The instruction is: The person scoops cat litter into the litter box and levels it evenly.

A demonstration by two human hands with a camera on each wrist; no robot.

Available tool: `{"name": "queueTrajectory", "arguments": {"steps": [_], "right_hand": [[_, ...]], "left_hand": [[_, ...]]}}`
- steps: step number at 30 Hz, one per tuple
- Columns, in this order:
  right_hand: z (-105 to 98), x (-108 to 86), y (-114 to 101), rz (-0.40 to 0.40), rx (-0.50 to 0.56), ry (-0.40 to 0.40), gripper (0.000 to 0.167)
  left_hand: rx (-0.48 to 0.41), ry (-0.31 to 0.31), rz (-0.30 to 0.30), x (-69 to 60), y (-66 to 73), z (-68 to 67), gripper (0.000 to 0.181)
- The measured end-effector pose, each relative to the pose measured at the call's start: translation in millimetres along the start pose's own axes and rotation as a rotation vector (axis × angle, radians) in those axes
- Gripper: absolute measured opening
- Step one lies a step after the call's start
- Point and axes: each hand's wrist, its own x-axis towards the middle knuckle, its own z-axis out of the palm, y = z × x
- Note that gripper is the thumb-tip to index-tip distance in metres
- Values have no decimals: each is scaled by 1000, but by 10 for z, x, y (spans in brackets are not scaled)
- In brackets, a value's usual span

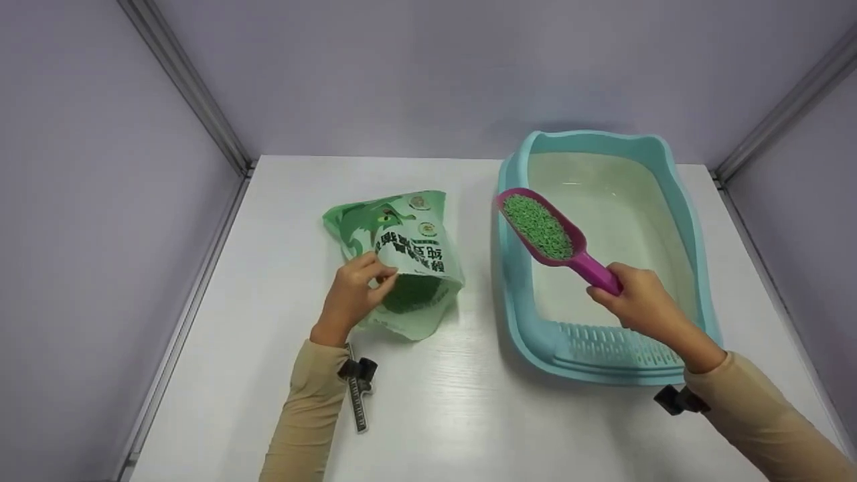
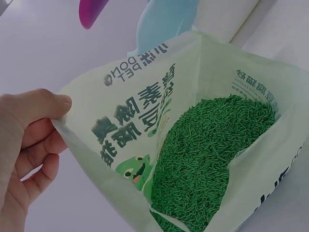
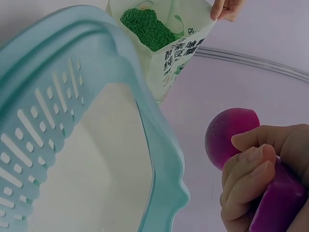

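Observation:
Thumb and fingers of my left hand [image 1: 356, 289] pinch the rim of a green-and-white bag of cat litter [image 1: 418, 251]. The bag's mouth gapes, and green litter pellets [image 2: 207, 150] show inside it in the left wrist view. My right hand [image 1: 643, 298] grips the handle of a magenta scoop [image 1: 592, 271], seen from below as a rounded magenta underside in the right wrist view. Green pellets [image 1: 539, 227] fill the scoop's bowl, which hangs over the left rim of a light blue litter box [image 1: 514, 268]. Bare pale floor shows inside the box.
A slotted step [image 1: 609, 345] forms the near end of the litter box. On the white table [image 1: 455, 402], a dark flat strip-like object [image 1: 358, 405] lies partly under my left wrist. Pale panels [image 1: 428, 73] with metal edge rails surround the table.

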Motion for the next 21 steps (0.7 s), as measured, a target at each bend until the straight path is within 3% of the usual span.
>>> {"name": "queueTrajectory", "arguments": {"steps": [21], "right_hand": [[-245,266,326,152,22,-28,35]], "left_hand": [[-8,-11,4,7,-9,-15,5]]}}
